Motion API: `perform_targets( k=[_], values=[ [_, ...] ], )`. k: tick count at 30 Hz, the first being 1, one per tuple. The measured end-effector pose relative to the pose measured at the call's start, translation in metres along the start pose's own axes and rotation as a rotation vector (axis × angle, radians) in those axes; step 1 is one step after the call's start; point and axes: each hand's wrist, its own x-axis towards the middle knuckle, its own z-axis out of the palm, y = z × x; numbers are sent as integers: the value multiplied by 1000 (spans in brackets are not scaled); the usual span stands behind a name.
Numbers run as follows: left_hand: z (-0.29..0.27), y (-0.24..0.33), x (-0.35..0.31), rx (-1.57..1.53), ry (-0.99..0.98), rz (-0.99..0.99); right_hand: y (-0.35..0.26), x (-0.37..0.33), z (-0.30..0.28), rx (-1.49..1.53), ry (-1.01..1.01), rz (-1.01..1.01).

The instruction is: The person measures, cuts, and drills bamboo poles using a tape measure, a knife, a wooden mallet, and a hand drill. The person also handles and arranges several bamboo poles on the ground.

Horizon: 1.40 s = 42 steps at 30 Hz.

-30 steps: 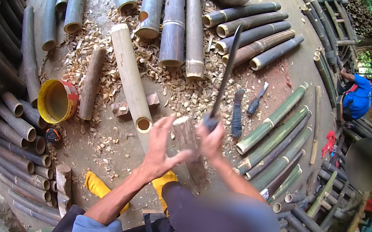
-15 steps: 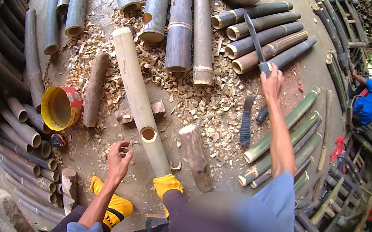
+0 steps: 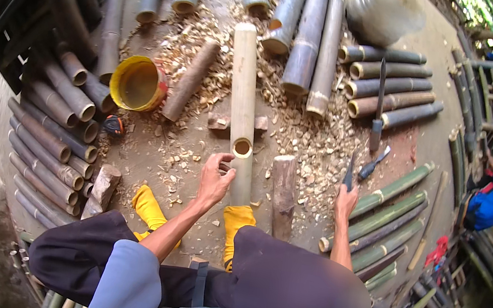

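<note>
A pale, scraped bamboo tube (image 3: 244, 85) with a round hole near its close end rests across a reddish block (image 3: 219, 121). Its near end meets my yellow-socked foot (image 3: 238, 224). My left hand (image 3: 215, 180) is beside the hole, fingers loosely bent and apart, holding nothing. On the right, my right hand (image 3: 346, 201) is closed round the dark wrapped handle of a short knife (image 3: 350, 172), which points away from me. Beyond it lies a long machete (image 3: 381, 97), its tip over the dark bamboo pieces. A dark-handled tool (image 3: 375, 163) lies beside the knife.
Wood chips (image 3: 316, 144) cover the ground. A short log (image 3: 282, 196) stands between my hands. Green bamboo (image 3: 390, 198) lies at the right, a yellow-red bucket (image 3: 138, 85) and tape measure (image 3: 114, 125) at the left. Someone in blue (image 3: 487, 204) is far right.
My right hand has put the machete down and come back toward me, taking hold of the short knife from the ground. The view has swung left; my left hand stays near the bamboo tube.
</note>
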Motion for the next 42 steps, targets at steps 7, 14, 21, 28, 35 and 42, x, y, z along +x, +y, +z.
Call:
perform_targets(
  k=[7, 14, 21, 28, 35, 42],
  values=[
    [-29, -4, 6, -87, 112, 7, -120, -83, -53, 949, -195, -51],
    [-46, 6, 6, -117, 195, 11, -231, -127, -99, 655, -294, -426],
    [-46, -40, 7, -139, 234, -83, -336, -149, -35, 501, -780, -609],
    [-37, -74, 10, -20, 300, -214, -449, -161, 124, 74, -890, -1101],
    [-34, -60, 15, 3, 359, -220, -385, -153, 122, 732, -843, -1086],
    [-21, -16, 21, -743, 94, -355, -265, -113, 14, 649, -1173, -432]
  ],
)
